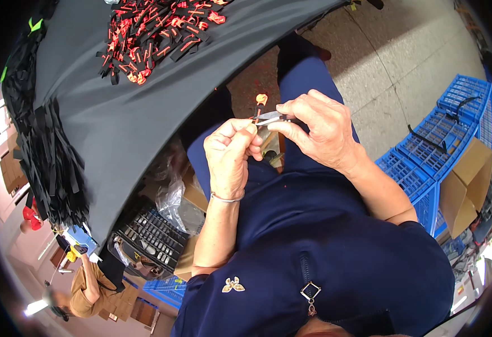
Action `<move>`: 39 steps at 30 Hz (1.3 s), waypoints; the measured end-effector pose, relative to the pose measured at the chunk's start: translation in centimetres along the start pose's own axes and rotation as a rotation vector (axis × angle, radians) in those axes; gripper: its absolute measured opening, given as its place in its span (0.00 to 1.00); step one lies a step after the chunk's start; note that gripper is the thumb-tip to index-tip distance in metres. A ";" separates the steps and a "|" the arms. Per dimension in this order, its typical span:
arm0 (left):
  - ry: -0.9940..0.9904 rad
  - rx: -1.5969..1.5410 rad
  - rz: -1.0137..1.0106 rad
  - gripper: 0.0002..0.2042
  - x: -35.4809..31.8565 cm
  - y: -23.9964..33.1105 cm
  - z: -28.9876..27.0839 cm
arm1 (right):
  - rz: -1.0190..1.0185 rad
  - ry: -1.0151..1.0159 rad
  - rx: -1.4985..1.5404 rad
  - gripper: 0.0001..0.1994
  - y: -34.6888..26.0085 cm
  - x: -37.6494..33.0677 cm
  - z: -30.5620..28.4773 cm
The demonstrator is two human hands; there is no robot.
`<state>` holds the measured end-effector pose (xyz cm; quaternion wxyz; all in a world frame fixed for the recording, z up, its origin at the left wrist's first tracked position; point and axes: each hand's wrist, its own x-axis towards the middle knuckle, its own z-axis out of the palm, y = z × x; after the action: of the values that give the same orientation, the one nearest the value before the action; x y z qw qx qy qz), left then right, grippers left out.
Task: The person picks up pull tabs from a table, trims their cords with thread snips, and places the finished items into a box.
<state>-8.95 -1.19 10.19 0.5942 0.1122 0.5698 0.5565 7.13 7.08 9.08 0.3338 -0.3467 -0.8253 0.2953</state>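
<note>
My left hand [229, 154] pinches a small black strap piece with an orange end [261, 100], held up over my lap. Most of the strap is hidden behind the fingertips and the blades. In my right hand [322, 129] is a pair of small metal thread snips [269, 118], gripped between thumb and fingers. Their blades lie across the strap piece, close to my left fingertips. I cannot tell whether the blades touch it. Beyond my hands, a heap of similar black and orange strap pieces [156, 39] lies on the dark cloth-covered table [105, 118].
Long black straps [55, 163] hang over the table's left side. Blue plastic crates [437, 135] and an open cardboard box [465, 188] stand at right. Below the table edge are a black crate [156, 233] and a clear plastic bag [173, 196]. Another person [85, 286] works at lower left.
</note>
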 end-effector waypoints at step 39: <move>0.011 -0.130 -0.030 0.09 -0.2 -2.8 -0.2 | 0.755 -0.163 0.874 0.07 0.0 -1.0 2.4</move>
<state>-7.54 -2.45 8.09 0.6053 0.0616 0.5373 0.5841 5.88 5.70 7.27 0.2530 -0.4232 -0.4688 0.7328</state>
